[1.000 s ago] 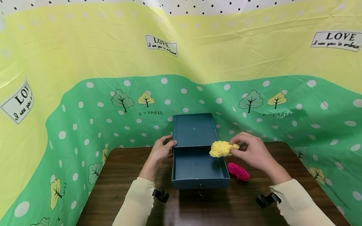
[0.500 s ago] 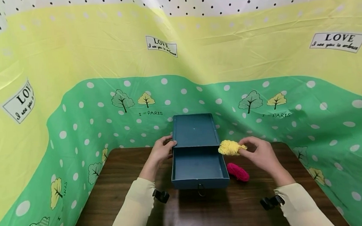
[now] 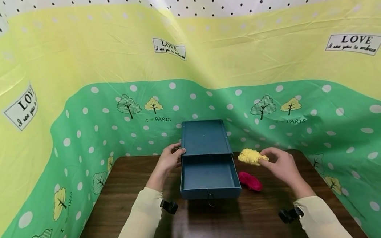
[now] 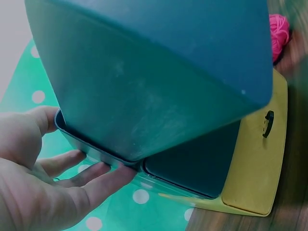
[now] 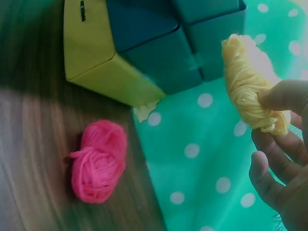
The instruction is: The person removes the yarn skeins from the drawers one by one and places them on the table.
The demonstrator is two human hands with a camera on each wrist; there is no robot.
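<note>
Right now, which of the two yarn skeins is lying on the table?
The pink yarn skein, lying on the wooden table to the right of the pulled-out blue drawer. The yellow yarn skein differs: the right hand pinches it by one end.

The cabinet stands on the table, before the curtain, its drawer extended forward. The first skein lies right of the drawer. The second skein, in the right hand, is right of the cabinet; the left hand contacts the cabinet's left side.
</note>
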